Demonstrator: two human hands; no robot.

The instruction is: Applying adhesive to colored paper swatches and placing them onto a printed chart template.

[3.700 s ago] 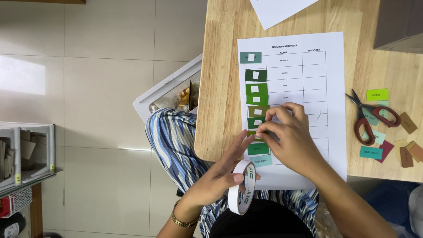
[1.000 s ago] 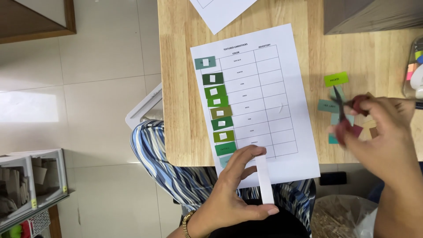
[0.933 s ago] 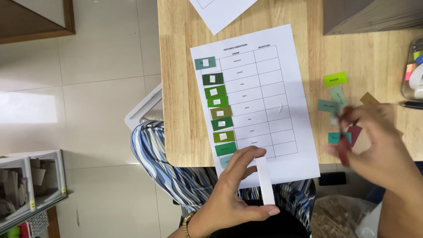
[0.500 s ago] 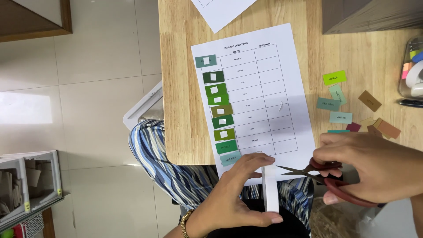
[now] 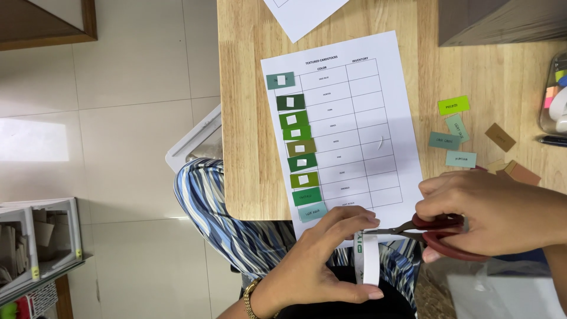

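Above the hands, a printed sheet [image 5: 354, 124] with green swatches [image 5: 295, 136] lies on the tabletop [image 5: 248, 118]; loose colour tags [image 5: 460, 136] sit right.

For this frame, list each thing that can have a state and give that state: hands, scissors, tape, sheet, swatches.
Left hand: gripping the tape roll.
Tape roll: held on edge, below the table edge.
Right hand: fingers through the scissor handles.
Scissors: blades nearly closed, tips at the tape.
Printed sheet: flat on the wooden table.
Green swatches: stuck in a column down the sheet.
Loose swatches: scattered on the table.
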